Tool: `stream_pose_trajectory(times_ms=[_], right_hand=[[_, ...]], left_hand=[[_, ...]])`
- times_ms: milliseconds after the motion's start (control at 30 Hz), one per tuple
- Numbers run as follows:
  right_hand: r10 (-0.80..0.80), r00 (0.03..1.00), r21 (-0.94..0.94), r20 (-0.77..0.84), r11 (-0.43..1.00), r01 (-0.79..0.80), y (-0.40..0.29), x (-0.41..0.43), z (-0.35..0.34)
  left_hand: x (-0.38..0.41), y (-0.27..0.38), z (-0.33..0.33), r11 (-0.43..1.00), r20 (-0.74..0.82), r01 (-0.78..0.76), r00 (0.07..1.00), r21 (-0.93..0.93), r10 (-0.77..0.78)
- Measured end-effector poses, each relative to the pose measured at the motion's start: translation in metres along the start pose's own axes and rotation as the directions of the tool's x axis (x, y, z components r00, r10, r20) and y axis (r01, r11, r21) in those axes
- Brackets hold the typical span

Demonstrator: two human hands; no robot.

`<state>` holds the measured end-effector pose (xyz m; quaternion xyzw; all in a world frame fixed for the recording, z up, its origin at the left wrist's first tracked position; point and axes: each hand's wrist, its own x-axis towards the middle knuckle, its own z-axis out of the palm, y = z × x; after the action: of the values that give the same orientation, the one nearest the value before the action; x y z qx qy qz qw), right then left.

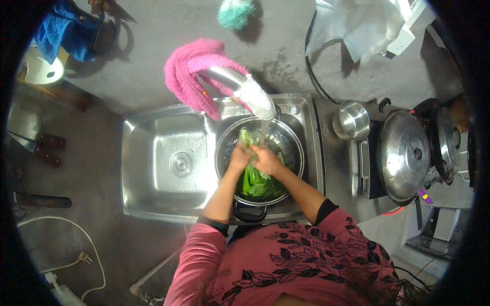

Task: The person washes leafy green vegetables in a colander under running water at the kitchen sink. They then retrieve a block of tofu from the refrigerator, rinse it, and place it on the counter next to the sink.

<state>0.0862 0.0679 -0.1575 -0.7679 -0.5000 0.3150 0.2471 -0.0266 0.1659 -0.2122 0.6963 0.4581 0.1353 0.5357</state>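
Note:
Both hands are over a round metal pot (pixel 222 179) standing in the right sink basin. My left hand (pixel 241 157) grips a piece of leafy green vegetable (pixel 245 136), its pale stem end pointing away from me. Close against it, my right hand (pixel 265 159) is closed on the same greens. Water (pixel 264 132) runs from the faucet (pixel 226 76), whose spout wears a white cover (pixel 256 97), onto the hands. More green leaves (pixel 257 187) lie in the pot below my wrists. The fingers are blurred and partly hidden.
To the left is the other sink basin (pixel 164 134) with a drain (pixel 181 164). A pink towel (pixel 187 72) drapes over the faucet. On the right counter stand a small metal pot (pixel 352 120) and a large lidded pan (pixel 405 153). Knives (pixel 48 149) hang at far left.

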Motion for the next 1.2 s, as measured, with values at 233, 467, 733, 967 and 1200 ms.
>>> stream_pose_trajectory(times_ms=[233,467,733,967,1200], right_hand=[[-0.017,0.985,-0.572,0.169,0.812,0.113,-0.007,-0.026,-0.045],[-0.033,0.945,0.668,-0.325,0.700,0.254,-0.029,-0.013,-0.033],[0.100,0.981,0.865,-0.167,0.493,0.097,-0.020,-0.002,-0.033],[-0.030,0.915,0.672,-0.402,0.670,0.317,-0.045,-0.021,-0.036],[-0.165,0.867,0.451,-0.470,0.799,0.397,-0.048,-0.022,-0.035]], left_hand=[[-0.047,0.055,-0.025,0.745,0.192,0.232,0.971,-0.625,-0.141],[-0.064,0.071,-0.020,0.780,0.274,0.219,0.960,-0.587,-0.064],[-0.073,0.093,-0.032,0.648,0.337,0.357,0.927,-0.673,-0.161],[-0.071,0.082,-0.013,0.835,-0.022,-0.052,0.999,-0.548,0.048],[-0.077,0.081,-0.004,0.924,-0.085,-0.075,0.995,-0.374,0.046]])
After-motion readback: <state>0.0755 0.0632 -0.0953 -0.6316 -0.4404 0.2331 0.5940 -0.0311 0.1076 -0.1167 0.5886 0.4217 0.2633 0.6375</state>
